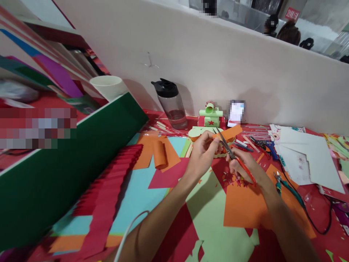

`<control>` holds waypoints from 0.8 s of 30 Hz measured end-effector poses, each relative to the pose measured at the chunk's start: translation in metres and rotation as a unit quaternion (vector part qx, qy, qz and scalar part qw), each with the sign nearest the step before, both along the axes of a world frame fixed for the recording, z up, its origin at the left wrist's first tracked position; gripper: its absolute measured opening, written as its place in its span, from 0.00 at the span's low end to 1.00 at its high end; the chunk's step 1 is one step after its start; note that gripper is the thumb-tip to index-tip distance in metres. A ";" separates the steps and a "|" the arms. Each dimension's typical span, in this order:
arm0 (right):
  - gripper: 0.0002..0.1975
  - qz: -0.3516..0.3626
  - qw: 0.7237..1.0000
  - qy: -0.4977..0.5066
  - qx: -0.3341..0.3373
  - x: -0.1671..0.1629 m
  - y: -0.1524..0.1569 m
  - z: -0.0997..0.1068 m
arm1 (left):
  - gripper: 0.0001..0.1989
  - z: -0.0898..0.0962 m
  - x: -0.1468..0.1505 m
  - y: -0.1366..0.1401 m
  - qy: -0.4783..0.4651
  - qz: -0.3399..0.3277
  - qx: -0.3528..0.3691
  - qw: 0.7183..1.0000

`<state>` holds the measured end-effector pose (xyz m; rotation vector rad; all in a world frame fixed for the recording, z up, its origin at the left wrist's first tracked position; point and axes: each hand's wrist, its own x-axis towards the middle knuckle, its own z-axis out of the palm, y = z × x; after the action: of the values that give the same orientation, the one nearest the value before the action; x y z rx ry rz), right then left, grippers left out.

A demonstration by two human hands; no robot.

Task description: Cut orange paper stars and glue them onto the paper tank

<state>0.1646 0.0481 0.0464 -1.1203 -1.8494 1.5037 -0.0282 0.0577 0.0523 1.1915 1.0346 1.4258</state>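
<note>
My left hand (202, 153) is closed, pinching an orange paper strip (231, 133) that sticks out to the right of the fingertips. In my right hand (242, 163) is a pair of scissors (236, 157) with red handles. The slightly parted blades point up and left, crossing in front of the strip close to my left fingertips. Below the hands, small red and orange paper scraps (231, 179) lie on the red table. A light green paper model (210, 118) with a red star stands just behind the hands.
A dark green board (68, 163) slants along the left, beside crinkled red paper (109, 193). A water bottle (171, 105) and a phone (236, 112) stand by the back wall. Pliers (290, 189), a blue glue gun (269, 149) and white sheets (308, 156) lie right.
</note>
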 end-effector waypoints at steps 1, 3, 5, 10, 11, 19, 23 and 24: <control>0.31 0.002 1.000 0.000 0.000 0.000 0.000 0.000 | 0.12 0.000 0.000 0.000 0.002 0.000 0.001 1.000; 0.31 0.003 1.000 0.000 0.000 0.001 -0.001 -0.001 | 0.12 -0.002 -0.001 0.001 0.006 0.000 0.003 1.000; 0.31 0.001 1.000 0.001 0.001 0.001 -0.001 -0.001 | 0.12 -0.003 -0.002 0.001 0.007 0.001 0.004 1.000; 0.32 -0.005 1.000 0.005 0.011 -0.002 0.000 0.002 | 0.12 -0.004 -0.002 0.002 0.005 0.000 0.004 1.000; 0.32 -0.007 1.000 0.007 0.013 -0.003 0.000 0.004 | 0.12 -0.003 -0.002 0.002 0.005 -0.002 0.003 1.000; 0.33 -0.016 1.000 0.001 0.018 -0.006 -0.001 0.008 | 0.12 -0.003 -0.002 0.002 0.010 -0.008 0.006 1.000; 0.32 -0.020 1.000 0.001 0.021 -0.006 -0.001 0.007 | 0.12 -0.003 -0.003 0.002 0.013 -0.005 0.003 1.000; 0.31 -0.021 1.000 0.002 0.020 -0.006 -0.001 0.006 | 0.12 -0.004 -0.004 0.002 0.012 -0.005 0.002 1.000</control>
<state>0.1582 0.0470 0.0526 -1.1292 -1.8339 1.4387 -0.0320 0.0596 0.0487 1.2176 1.0416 1.4082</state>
